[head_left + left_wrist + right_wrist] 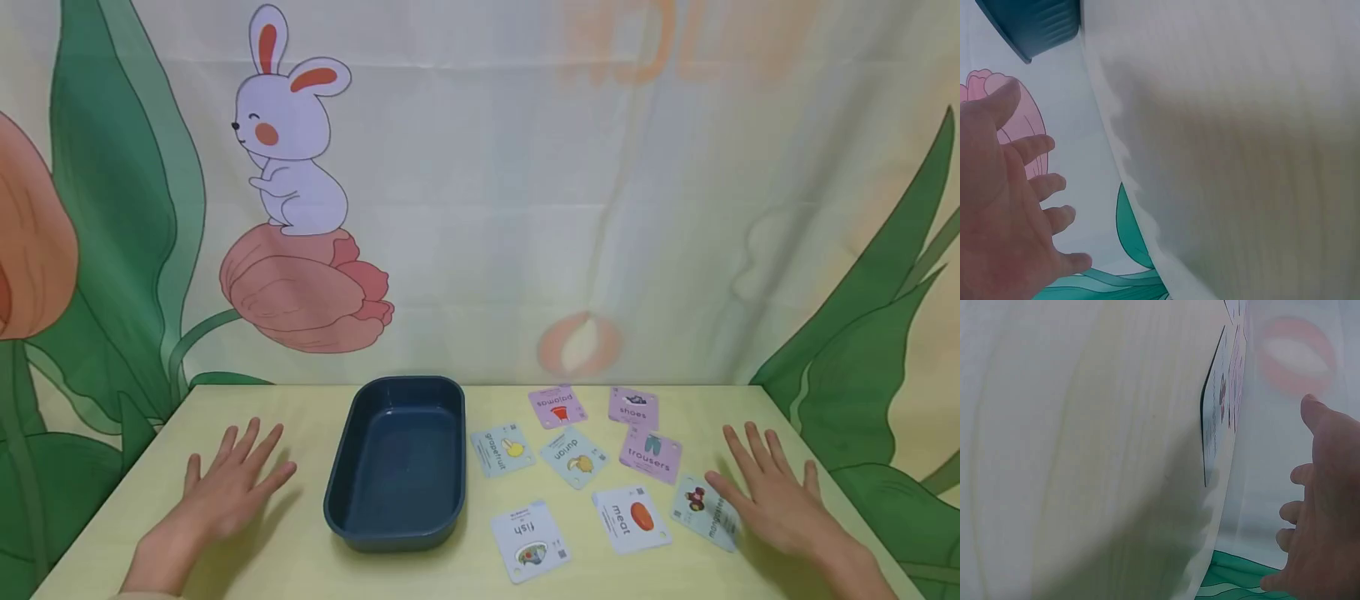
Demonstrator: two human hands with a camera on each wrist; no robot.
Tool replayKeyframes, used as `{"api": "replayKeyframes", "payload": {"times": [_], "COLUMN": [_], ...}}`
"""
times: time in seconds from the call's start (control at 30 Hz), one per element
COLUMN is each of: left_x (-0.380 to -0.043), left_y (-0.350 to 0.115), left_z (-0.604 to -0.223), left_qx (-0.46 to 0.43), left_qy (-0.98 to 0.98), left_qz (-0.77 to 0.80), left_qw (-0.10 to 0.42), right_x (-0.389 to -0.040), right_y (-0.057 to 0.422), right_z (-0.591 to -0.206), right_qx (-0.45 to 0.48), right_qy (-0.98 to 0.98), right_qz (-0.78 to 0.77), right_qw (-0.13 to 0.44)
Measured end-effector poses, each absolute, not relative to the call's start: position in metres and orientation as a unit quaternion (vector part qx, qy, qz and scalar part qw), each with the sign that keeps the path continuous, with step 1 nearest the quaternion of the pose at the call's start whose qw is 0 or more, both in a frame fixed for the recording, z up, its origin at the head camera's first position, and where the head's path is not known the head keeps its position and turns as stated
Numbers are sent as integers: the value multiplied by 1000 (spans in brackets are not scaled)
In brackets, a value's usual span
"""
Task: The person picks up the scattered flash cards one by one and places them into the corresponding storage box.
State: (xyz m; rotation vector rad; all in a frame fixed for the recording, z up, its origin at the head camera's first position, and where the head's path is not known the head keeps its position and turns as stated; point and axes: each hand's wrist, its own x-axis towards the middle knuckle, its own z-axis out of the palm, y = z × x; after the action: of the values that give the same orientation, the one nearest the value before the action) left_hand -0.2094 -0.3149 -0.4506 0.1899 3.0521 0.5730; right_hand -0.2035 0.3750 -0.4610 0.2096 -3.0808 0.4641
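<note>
My left hand (228, 490), fingers spread, is held over the table left of a dark blue plastic basin (405, 467). My right hand (776, 500), also spread and holding nothing, is above the table's right side. Its thumb overlaps the mangosteen card (696, 510) in the head view. Word cards lie between the basin and that hand: grapefruit (498, 454), durian (570, 458), pajamas (555, 404), shoes (633, 410), trousers (648, 457), fish (528, 533) and meat (626, 521). In the right wrist view, the mangosteen card (1213, 419) lies beyond the hand's shadow.
The pale yellow table (420, 579) ends at the back against a hanging cloth (465, 208) printed with a rabbit, tulips and green leaves. The basin's raised walls stand between my left hand and the cards.
</note>
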Motion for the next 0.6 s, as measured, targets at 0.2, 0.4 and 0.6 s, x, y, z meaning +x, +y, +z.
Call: {"api": "replayKeyframes", "payload": {"times": [0.2,0.4,0.6], "left_x": [-212,-216,-219], "left_y": [-309,-304,-299], "left_z": [-448,-449,-447], "left_qx": [76,76,89], "left_qy": [977,976,964], "left_qz": [200,206,249], "left_qw": [11,9,-3], "right_x": [-205,-206,-206], "right_y": [373,370,369], "right_z": [-459,-460,-460], "right_qx": [76,82,84], "right_qy": [-983,-974,-973], "right_qz": [167,212,213], "right_qw": [2,-7,16]}}
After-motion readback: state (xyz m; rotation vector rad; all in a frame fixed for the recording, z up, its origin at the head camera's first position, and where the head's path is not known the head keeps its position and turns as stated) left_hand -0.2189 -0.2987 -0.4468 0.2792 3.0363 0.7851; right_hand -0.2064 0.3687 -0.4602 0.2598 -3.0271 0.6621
